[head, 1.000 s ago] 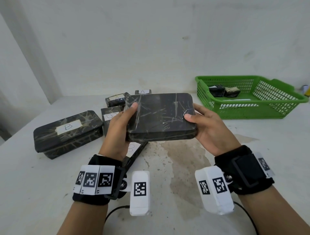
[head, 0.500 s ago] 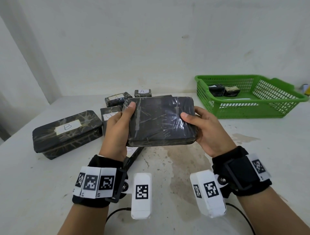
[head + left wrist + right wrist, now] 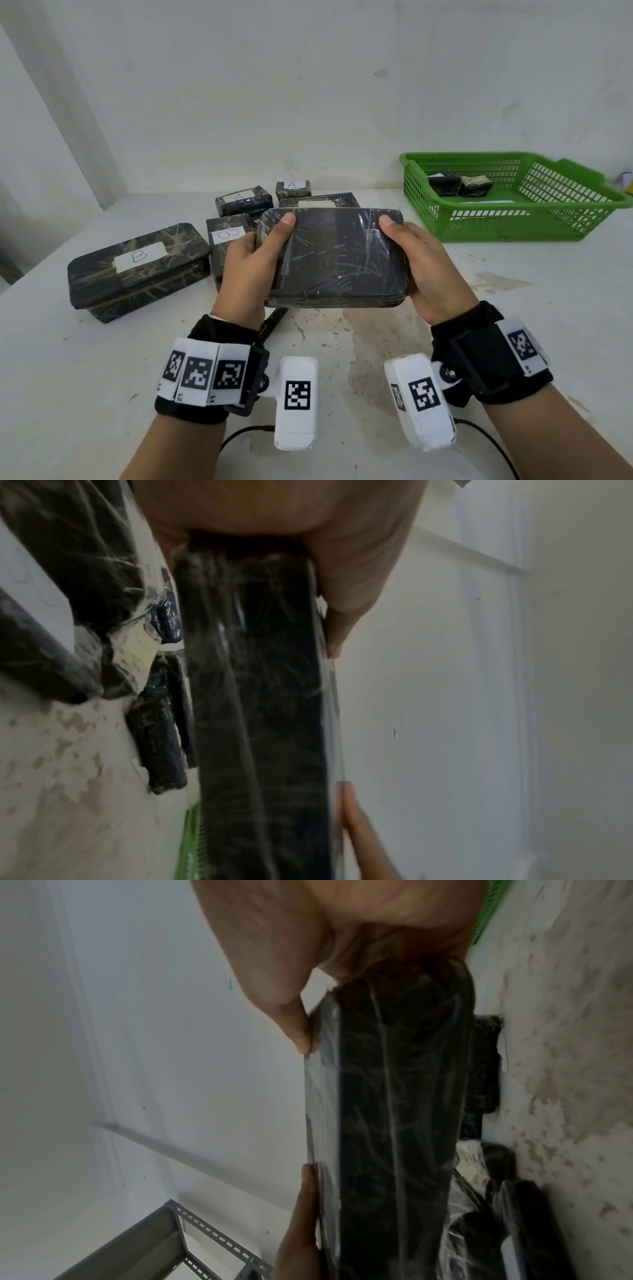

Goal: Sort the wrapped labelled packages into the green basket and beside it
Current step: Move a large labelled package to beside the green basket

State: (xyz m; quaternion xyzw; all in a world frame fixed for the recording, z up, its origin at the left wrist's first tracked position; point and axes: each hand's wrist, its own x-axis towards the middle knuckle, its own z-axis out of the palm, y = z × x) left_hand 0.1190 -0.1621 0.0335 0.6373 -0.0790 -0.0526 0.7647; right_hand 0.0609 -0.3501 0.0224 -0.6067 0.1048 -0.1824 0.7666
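Both hands hold a flat black package [image 3: 337,255] wrapped in clear film above the table's middle, tilted with its plain face toward me; no label shows on it. My left hand [image 3: 251,260] grips its left end, thumb on top. My right hand [image 3: 419,263] grips the right end the same way. The wrist views show the package [image 3: 260,696] [image 3: 394,1110] edge-on between thumb and fingers. The green basket [image 3: 513,226] stands at the back right with two small black packages [image 3: 459,185] inside.
A large package labelled B [image 3: 137,270] lies at the left. Behind the held one sit a smaller B package [image 3: 227,236], two A packages [image 3: 293,188] [image 3: 243,202] and a flat one [image 3: 318,202]. A wall rises behind the table [image 3: 342,342].
The held package has tipped and turned so that its plain face points toward me. Both thumbs have shifted onto its upper corners. Nothing else has moved.
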